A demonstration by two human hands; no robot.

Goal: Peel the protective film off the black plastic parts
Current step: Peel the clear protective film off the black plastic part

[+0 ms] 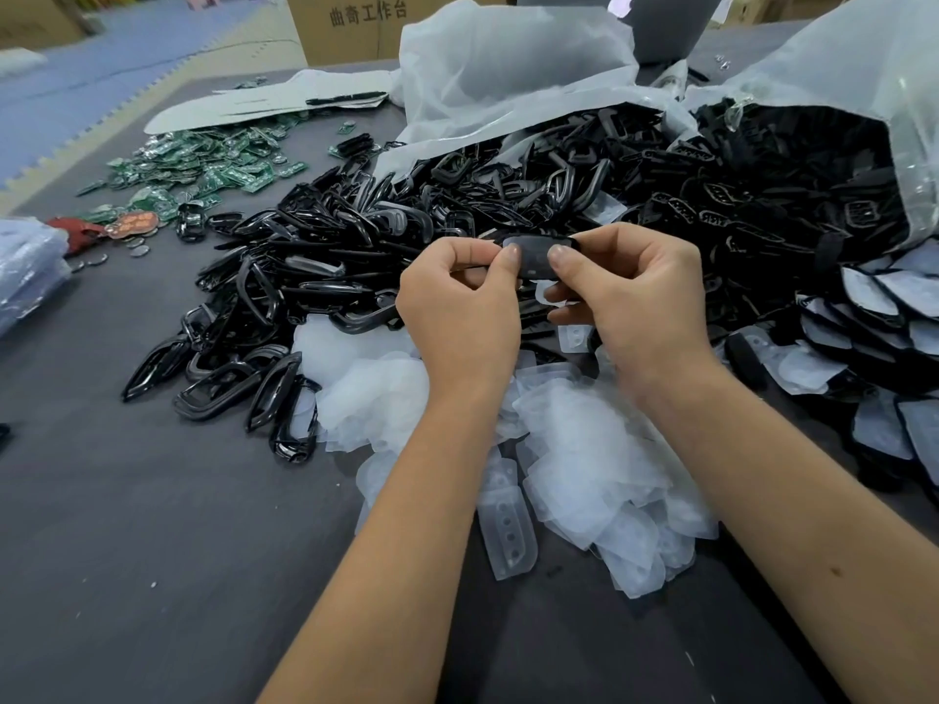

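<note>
A small black plastic part [534,256] is held up between both hands above the heaps. My left hand [460,307] pinches its left end with the thumb on top. My right hand [625,302] grips its right end, thumb pressed on its face. A bit of whitish film [546,289] hangs under the part by my right fingers. Below my wrists lies a heap of peeled translucent films [584,464]. Black frame-shaped parts [305,276] are piled to the left. Film-covered black parts [894,307] lie stacked at the right.
Two white plastic bags [508,73] spill black parts at the back of the dark grey table [152,551]. Green circuit boards [203,165] lie scattered far left. A cardboard box [350,22] and a laptop [660,17] stand behind. A bubble-wrap bundle [25,266] sits at the left edge.
</note>
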